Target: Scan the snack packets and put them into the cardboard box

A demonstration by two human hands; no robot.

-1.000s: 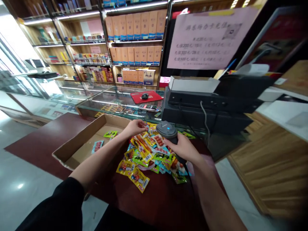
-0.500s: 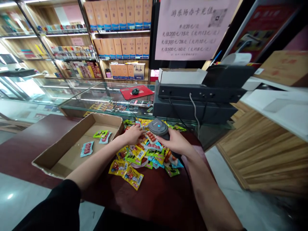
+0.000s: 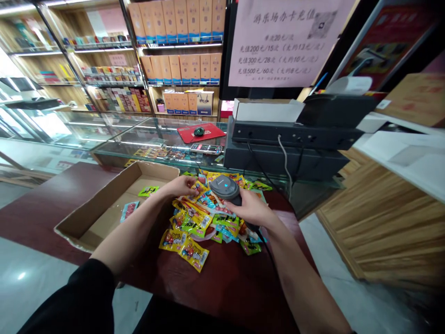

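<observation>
My right hand [image 3: 253,206] is wrapped round a dark grey handheld barcode scanner [image 3: 225,185], its head pointing left over a heap of small snack packets [image 3: 222,220]. At the heap's upper left, my left hand [image 3: 183,185] pinches a yellow snack packet [image 3: 199,189] between thumb and fingers. The packets are yellow, green and light blue, some with reddish sausages showing through. Two joined yellow packets [image 3: 184,248] lie at the near edge of the heap. Left of it stands a shallow cardboard box [image 3: 100,197] with a green packet [image 3: 148,190] and a light blue packet [image 3: 130,210] inside; my left forearm covers part of it.
Behind the dark red table [image 3: 167,287] runs a glass counter [image 3: 139,134] bearing a phone [image 3: 206,148] and a mouse [image 3: 199,132] on a red mat [image 3: 212,133]. Black equipment [image 3: 285,157] with cables stands at the back right. A wooden cabinet [image 3: 368,227] is on the right.
My left hand has drawn back slightly left from the heap with a yellow packet in its fingers. The scanner remains in my right hand over the heap. The view has shifted slightly.
</observation>
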